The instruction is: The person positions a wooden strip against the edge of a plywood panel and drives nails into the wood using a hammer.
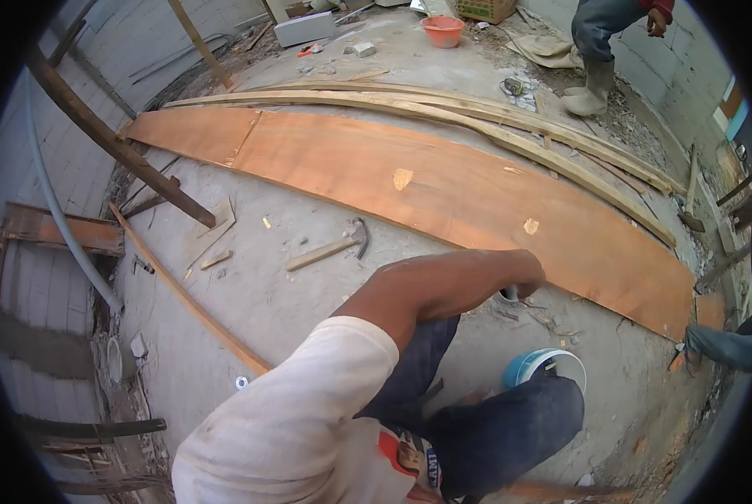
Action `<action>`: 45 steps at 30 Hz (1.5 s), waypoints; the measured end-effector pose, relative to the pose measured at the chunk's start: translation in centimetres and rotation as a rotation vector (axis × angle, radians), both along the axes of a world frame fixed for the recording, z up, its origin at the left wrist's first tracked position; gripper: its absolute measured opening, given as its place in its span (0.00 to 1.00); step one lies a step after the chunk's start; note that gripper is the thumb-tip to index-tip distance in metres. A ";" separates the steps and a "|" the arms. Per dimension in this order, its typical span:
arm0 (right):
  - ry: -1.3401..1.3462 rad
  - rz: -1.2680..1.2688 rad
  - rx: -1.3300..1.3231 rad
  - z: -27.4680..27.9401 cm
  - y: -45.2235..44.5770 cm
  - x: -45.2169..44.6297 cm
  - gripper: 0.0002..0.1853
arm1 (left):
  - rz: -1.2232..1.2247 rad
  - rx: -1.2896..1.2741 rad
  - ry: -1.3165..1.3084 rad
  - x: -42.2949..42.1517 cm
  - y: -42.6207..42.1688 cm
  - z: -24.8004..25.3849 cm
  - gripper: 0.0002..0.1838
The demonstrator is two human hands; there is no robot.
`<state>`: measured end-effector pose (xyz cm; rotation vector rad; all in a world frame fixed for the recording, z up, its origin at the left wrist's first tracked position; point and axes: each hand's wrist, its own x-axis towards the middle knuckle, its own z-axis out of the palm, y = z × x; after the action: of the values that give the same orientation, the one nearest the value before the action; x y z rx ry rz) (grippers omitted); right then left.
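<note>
My left arm reaches across from the white sleeve, and my left hand (527, 270) is bent down at the near edge of a long orange-brown wooden panel (334, 164). Its fingers are mostly hidden behind the wrist. A small grey object (510, 293) shows just under it, too covered to make out. My right hand does not show. Below the hand, beside my knee, stands a blue and white bucket (523, 366) with dark items inside. A claw hammer (330, 251) lies on the concrete floor to the left of my forearm.
Long timber strips (443, 113) lie behind the panel. A slanted pole (111, 139) and a thin wooden strip (187, 294) are at left. A red basin (443, 32) sits at the back. One person in boots (593, 88) stands back right; another person's hand (693, 359) is near the panel's right end.
</note>
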<state>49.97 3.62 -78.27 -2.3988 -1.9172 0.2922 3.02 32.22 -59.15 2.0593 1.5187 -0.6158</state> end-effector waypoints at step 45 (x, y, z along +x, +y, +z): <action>0.098 0.087 0.031 1.9 -2.5 0.6 0.24 | 0.305 -0.039 -0.184 -7.9 1.6 1.3 0.34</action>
<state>50.55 1.07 -76.37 -2.2414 -1.9702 0.3743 -4.89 33.78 -57.84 1.7535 1.6507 -0.3268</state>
